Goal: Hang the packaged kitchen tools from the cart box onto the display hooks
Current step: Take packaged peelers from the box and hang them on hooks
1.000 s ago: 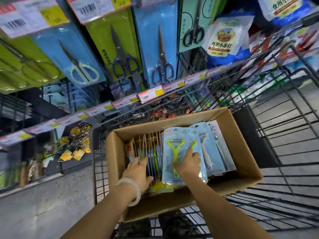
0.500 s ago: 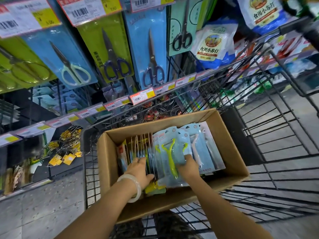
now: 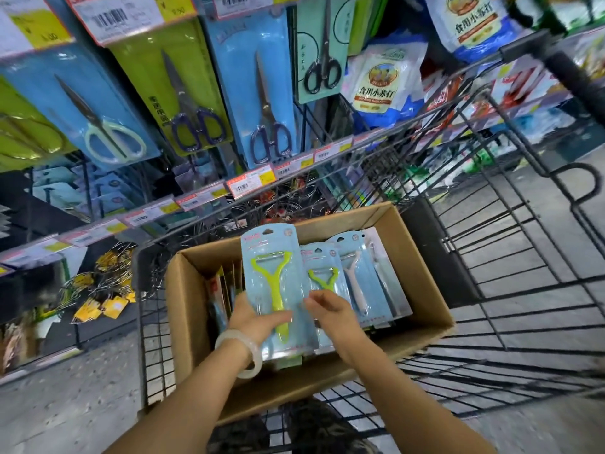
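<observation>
Lifted since last frame: my left hand (image 3: 258, 317) grips green peeler pack (image 3: 273, 283), raised above cardboard box (image 3: 422, 299); right hand (image 3: 330, 311) loose, holding nothing. Nothing hung yet, more packs still boxed.

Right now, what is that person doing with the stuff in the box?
A person is restocking a shop display. The left hand holds up a packaged green peeler above the cardboard box in the shopping cart. The right hand hovers beside it with loose fingers, over more packaged peelers lying in the box. Nothing from the box is on a hook yet; packaged scissors hang above.
</observation>
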### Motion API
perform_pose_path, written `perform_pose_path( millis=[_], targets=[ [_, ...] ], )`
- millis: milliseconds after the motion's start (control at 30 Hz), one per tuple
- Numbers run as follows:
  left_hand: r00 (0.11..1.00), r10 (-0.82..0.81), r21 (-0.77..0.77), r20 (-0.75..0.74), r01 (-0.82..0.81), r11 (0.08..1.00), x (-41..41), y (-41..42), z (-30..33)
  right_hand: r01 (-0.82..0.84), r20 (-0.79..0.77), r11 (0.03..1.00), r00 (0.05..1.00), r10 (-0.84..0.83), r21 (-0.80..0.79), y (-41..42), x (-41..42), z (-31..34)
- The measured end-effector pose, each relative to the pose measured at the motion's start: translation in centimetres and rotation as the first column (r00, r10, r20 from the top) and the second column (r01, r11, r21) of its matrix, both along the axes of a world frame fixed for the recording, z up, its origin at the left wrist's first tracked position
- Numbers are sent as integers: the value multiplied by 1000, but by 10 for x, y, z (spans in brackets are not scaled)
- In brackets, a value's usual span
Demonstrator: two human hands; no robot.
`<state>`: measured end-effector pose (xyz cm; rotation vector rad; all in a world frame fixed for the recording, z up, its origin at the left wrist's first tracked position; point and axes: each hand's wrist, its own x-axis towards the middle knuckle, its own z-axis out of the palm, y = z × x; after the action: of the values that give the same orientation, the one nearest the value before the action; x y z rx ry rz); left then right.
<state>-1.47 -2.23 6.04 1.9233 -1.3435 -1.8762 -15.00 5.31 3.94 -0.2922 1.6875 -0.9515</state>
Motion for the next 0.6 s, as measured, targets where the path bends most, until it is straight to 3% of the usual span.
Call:
perform_pose_path(
  millis=[67, 133, 233, 300, 400, 600],
  targets=[
    [999, 39, 8, 31, -39, 999, 6, -1, -5, -3, -131, 994, 991, 18, 113, -2, -18, -12],
    [996, 60, 9, 65, -61, 998, 14, 0, -8, -40, -323, 956, 937, 137, 289, 2, -37, -37],
    [993, 67, -14, 93, -66, 998, 24, 2, -8, -133, -309, 856, 896, 320, 500, 9, -46, -66],
    [990, 98, -25, 100, -96, 995, 32, 3, -9, -163, -251, 824, 905, 344, 543, 8, -44, -77],
    [988, 117, -32, 101, -114, 993, 39, 5, -9, -178, -303, 791, 857, 417, 585, 5, -34, -81],
    [991, 111, -69, 72, -106, 992, 48, 3, -6, -88, -374, 873, 879, 294, 480, 1, -31, -73]
  ],
)
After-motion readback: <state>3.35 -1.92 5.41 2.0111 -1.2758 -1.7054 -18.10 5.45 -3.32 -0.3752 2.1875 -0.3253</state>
